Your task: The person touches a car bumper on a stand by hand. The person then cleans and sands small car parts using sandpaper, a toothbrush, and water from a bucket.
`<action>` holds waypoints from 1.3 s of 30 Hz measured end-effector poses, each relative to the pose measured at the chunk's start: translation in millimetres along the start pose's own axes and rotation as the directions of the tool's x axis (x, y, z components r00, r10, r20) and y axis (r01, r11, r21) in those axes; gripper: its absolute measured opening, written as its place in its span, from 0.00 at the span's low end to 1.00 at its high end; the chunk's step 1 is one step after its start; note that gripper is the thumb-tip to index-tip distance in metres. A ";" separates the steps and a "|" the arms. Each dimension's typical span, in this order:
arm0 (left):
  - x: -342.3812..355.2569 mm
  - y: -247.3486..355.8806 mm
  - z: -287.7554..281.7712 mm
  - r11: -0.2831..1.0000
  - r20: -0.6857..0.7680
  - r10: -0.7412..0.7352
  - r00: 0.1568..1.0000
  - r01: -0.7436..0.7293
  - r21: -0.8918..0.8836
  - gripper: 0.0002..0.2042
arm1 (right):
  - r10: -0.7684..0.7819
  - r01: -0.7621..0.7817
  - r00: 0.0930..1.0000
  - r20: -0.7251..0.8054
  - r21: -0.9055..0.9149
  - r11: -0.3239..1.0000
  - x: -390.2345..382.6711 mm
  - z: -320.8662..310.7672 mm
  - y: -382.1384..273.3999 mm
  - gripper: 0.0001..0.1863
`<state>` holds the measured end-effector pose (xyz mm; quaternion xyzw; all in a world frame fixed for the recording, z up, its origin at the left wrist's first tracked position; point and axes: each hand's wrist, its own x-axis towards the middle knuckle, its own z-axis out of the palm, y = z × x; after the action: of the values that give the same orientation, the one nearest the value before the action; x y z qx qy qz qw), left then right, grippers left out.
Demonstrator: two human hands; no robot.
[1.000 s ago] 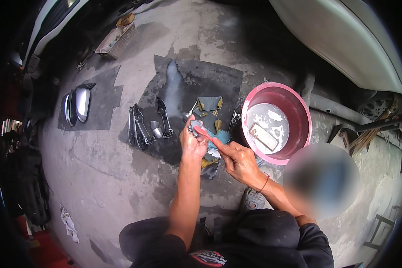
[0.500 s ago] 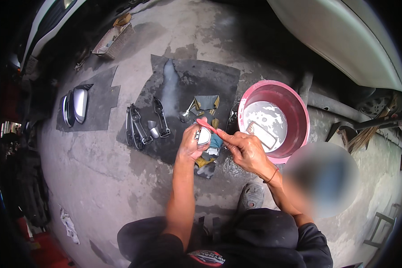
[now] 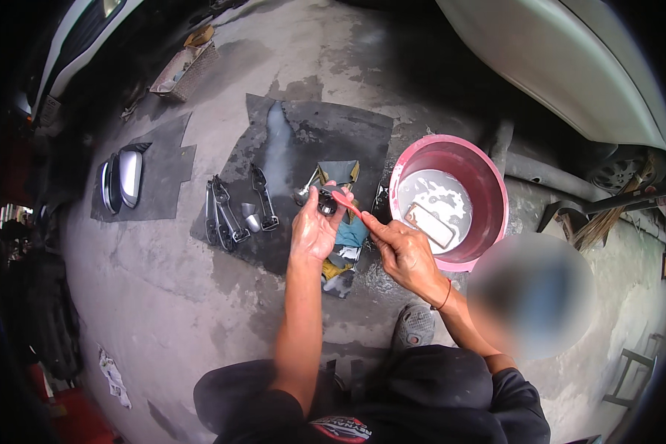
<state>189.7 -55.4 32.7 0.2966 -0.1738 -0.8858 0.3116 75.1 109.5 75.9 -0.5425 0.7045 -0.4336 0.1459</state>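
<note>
My left hand (image 3: 317, 231) is closed around a small silver-and-black car trim piece (image 3: 326, 205), its dark hollow side facing up. My right hand (image 3: 405, 255) grips the handle of a red brush (image 3: 351, 206), whose wide head rests against that piece; the bristles are hidden. Both hands are over the right part of a black mat (image 3: 229, 159). Close by lie folded sandpaper sheets (image 3: 340, 171) and a teal cloth-like piece (image 3: 351, 234). Black car door-handle parts (image 3: 265, 198) and a small silver cap (image 3: 252, 221) rest left of my hands.
At the right stands a pink tub (image 3: 501, 222) with foamy water and a whitish block (image 3: 429, 225) in it. A smaller mat on the left bears a silver mirror cover (image 3: 130, 177). A basket (image 3: 185, 70) stands farther back. A light car body (image 3: 570, 66) overhangs the upper right.
My left hand has turned the trim piece from its shiny silver side to its dark hollow side. The brush stays against it in my right hand, which has moved only slightly.
</note>
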 end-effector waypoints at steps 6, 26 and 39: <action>-13.1 -2.7 19.2 1.000 0.205 -0.026 0.978 0.023 0.016 0.16 | -0.001 0.002 0.998 -0.067 0.013 1.000 1.7 1.8 9.9 0.24; 6.3 10.4 -11.7 0.837 -0.017 0.205 0.979 -0.184 -0.515 0.15 | 0.071 -0.065 0.994 0.086 -0.075 0.995 -25.6 21.3 20.9 0.24; 4.3 -8.0 -11.1 0.950 -0.154 0.168 0.974 -0.202 -0.238 0.22 | -0.010 0.006 0.995 0.098 0.040 0.999 -15.1 19.5 3.7 0.26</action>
<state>190.3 -53.6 18.5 0.2948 -0.0658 -0.8460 0.4394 91.4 114.3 57.7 -0.5631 0.6856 -0.4208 0.1893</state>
